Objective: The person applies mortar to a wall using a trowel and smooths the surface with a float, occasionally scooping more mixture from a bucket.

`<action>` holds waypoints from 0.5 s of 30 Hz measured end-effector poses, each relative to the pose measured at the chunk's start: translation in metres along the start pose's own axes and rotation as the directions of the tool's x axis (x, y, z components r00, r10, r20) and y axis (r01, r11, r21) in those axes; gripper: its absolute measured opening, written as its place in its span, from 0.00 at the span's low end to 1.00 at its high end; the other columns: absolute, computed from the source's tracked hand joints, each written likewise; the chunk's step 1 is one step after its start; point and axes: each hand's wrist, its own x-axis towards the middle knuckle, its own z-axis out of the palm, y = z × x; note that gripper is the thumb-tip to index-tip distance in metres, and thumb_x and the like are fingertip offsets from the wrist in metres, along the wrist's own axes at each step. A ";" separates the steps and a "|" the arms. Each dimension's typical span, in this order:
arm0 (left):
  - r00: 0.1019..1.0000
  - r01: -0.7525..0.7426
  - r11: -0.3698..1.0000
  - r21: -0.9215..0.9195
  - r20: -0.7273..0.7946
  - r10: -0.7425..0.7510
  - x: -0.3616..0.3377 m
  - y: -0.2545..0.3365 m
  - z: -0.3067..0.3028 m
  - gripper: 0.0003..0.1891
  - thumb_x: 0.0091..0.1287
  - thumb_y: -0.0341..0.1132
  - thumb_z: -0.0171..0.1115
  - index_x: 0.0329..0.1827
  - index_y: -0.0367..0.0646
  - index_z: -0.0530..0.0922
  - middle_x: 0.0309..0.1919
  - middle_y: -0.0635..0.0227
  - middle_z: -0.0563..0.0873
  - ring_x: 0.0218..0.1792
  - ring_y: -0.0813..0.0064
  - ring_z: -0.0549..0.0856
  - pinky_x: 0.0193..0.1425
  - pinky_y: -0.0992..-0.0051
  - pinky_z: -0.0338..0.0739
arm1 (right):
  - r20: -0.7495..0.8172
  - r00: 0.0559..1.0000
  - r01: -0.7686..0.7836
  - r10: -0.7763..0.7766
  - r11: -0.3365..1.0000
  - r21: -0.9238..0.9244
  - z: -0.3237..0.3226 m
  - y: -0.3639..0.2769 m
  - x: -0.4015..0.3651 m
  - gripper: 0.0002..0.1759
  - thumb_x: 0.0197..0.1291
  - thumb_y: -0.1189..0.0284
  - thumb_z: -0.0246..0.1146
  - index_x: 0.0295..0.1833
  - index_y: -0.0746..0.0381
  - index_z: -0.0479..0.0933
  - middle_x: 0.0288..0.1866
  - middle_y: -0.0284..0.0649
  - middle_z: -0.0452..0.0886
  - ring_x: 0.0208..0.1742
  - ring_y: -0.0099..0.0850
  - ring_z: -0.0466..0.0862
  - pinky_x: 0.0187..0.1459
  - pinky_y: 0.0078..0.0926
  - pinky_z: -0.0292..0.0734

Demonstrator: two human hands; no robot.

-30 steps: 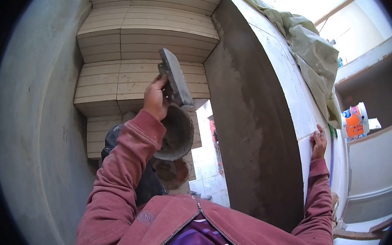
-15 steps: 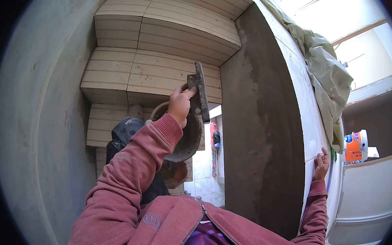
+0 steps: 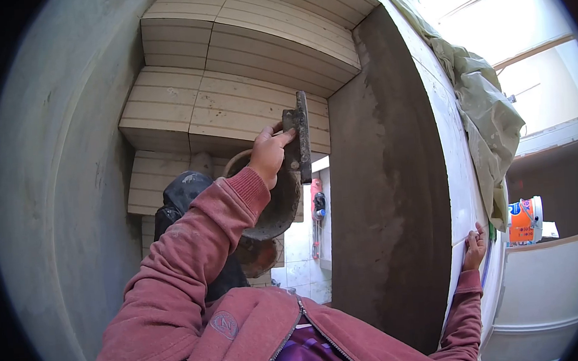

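My left hand (image 3: 269, 153) is raised and grips the handle of a mortar-caked plastering float (image 3: 302, 135). The float is held upright and edge-on, close to the dark grey mortared wall face (image 3: 388, 174) but apart from it. Just below that hand is a grey mortar pan (image 3: 279, 206). My right hand (image 3: 475, 244) lies flat on the white tiled wall (image 3: 457, 163), fingers spread, at the far right. Both sleeves are dusty red.
Beige ribbed tiles (image 3: 231, 98) cover the surface behind the float. A rust-coloured bowl (image 3: 258, 255) and a black bucket (image 3: 185, 192) sit under the pan. A green cloth (image 3: 490, 115) drapes the wall top. An orange-white tub (image 3: 524, 219) stands at the right.
My left hand has carried the float to the right, toward the grey wall face, and turned it from tilted to upright and edge-on. My right hand stays on the white wall.
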 end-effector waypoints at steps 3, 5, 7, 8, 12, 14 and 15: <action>1.000 0.020 1.000 -0.006 0.006 -0.020 -0.002 0.003 0.000 0.17 0.64 0.29 0.55 0.54 0.35 0.67 0.38 0.64 0.80 0.32 0.76 0.81 0.31 0.76 0.79 | -0.004 1.000 0.000 0.000 0.999 -0.033 0.001 -0.001 0.000 0.21 0.60 0.78 0.55 0.60 0.66 0.65 0.22 0.23 0.60 0.24 0.13 0.60 0.27 0.10 0.56; 1.000 0.014 1.000 0.000 -0.004 -0.014 -0.002 0.004 -0.001 0.17 0.64 0.30 0.55 0.54 0.35 0.67 0.37 0.64 0.80 0.32 0.76 0.81 0.31 0.76 0.79 | 0.005 1.000 0.000 0.000 1.000 -0.031 0.000 0.000 0.001 0.21 0.60 0.78 0.55 0.60 0.66 0.65 0.22 0.23 0.60 0.24 0.13 0.60 0.27 0.10 0.56; 1.000 0.009 1.000 0.007 -0.013 -0.009 -0.002 0.004 -0.001 0.17 0.64 0.30 0.55 0.55 0.35 0.67 0.37 0.64 0.80 0.31 0.76 0.81 0.30 0.76 0.79 | 0.013 1.000 0.000 0.001 1.000 -0.028 0.000 0.000 0.000 0.20 0.60 0.78 0.55 0.59 0.66 0.65 0.22 0.23 0.59 0.23 0.13 0.59 0.27 0.09 0.56; 1.000 0.005 1.000 0.004 -0.020 -0.005 -0.003 0.005 -0.001 0.17 0.64 0.29 0.55 0.54 0.35 0.68 0.36 0.64 0.80 0.31 0.76 0.81 0.30 0.76 0.79 | 0.010 1.000 0.005 -0.004 0.999 -0.035 0.002 -0.002 -0.001 0.20 0.60 0.78 0.55 0.59 0.66 0.65 0.22 0.23 0.59 0.23 0.12 0.59 0.26 0.09 0.55; 1.000 0.008 0.999 0.049 -0.008 -0.007 0.001 0.004 -0.006 0.13 0.65 0.30 0.52 0.51 0.34 0.71 0.35 0.64 0.81 0.32 0.75 0.82 0.32 0.75 0.79 | 0.019 1.000 0.019 -0.017 0.998 -0.064 0.001 -0.001 0.001 0.19 0.61 0.76 0.55 0.58 0.65 0.67 0.25 0.23 0.60 0.25 0.12 0.59 0.28 0.08 0.55; 0.995 0.103 0.994 -0.034 0.024 -0.102 0.012 0.005 -0.013 0.13 0.66 0.30 0.49 0.50 0.34 0.72 0.36 0.63 0.81 0.33 0.74 0.82 0.34 0.74 0.79 | 0.002 0.999 0.037 -0.037 0.981 -0.190 0.001 -0.002 0.002 0.17 0.62 0.75 0.54 0.57 0.64 0.69 0.26 0.22 0.59 0.25 0.12 0.59 0.27 0.09 0.54; 0.981 0.192 0.973 -0.126 0.058 -0.186 0.013 0.001 -0.020 0.13 0.67 0.31 0.46 0.48 0.34 0.73 0.36 0.62 0.82 0.33 0.73 0.82 0.37 0.73 0.80 | 0.011 0.999 0.037 -0.035 0.981 -0.193 0.006 -0.009 -0.001 0.17 0.62 0.75 0.53 0.57 0.63 0.69 0.26 0.22 0.58 0.26 0.12 0.59 0.27 0.08 0.54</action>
